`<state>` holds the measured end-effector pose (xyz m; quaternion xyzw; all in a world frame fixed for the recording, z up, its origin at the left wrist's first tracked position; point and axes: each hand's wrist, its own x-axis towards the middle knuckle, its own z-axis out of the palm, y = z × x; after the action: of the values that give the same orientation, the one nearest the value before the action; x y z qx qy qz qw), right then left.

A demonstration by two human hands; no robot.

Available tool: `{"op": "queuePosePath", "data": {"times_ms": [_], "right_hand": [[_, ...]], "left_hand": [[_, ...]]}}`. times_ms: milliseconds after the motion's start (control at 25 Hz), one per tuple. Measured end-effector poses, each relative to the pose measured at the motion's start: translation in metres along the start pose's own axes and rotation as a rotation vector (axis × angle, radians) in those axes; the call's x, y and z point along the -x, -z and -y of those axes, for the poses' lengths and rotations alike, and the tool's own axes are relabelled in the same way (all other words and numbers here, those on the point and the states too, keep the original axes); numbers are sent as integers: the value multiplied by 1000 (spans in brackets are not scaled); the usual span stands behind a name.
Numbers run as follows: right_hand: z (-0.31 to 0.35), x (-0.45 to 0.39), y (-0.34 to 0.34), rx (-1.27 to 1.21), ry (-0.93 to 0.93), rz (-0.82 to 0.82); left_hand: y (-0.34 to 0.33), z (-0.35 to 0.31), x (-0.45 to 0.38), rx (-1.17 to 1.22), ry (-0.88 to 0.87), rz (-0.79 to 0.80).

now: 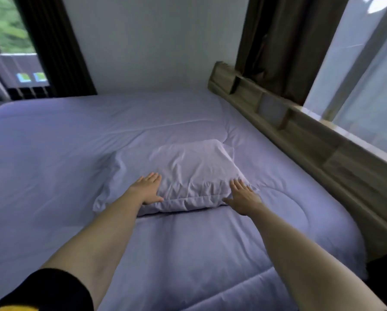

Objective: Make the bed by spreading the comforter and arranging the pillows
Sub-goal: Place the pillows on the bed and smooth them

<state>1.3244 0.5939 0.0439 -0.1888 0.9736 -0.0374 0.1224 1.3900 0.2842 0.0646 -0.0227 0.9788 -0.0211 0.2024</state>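
2 bare forearms reach into view from the bottom edge, each ending in a bare hand: the left hand [148,189] and the right hand [243,198]. No rings, watch or bracelets show on either. The left arm wears a short black sleeve [53,288] that ends above the elbow, with a patch of yellow fabric [15,308] below it at the frame's edge. The right arm shows no sleeve at all.

I see open comforter [53,158] toward 9 o'clock; the wooden headboard [300,131] blocks 3 o'clock, pillow [183,176] ahead.
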Motion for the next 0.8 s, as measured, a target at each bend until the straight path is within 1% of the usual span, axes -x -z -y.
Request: {"op": "queuePosePath", "data": {"times_ms": [200,400,480,600,640,680,760,800], "right_hand": [[3,-91,-25,69,247,63],[2,-161,-59,88,379,111],[0,-184,-70,81,405,95],[-5,-209,-88,61,445,4],[-6,-212,-94,67,459,-64],[-6,-214,-102,72,473,-147],[-8,-217,-117,74,505,-292],[-8,-216,-119,58,520,-336]], "left_hand": [[-29,2,-51,52,126,6],[-53,11,-106,52,203,29],[-66,13,-127,40,217,49],[-88,10,-147,66,280,44],[-94,9,-150,36,295,-2],[-100,9,-153,-9,288,-97],[-108,8,-156,-66,248,-355],[-108,6,-156,-75,216,-410]]}}
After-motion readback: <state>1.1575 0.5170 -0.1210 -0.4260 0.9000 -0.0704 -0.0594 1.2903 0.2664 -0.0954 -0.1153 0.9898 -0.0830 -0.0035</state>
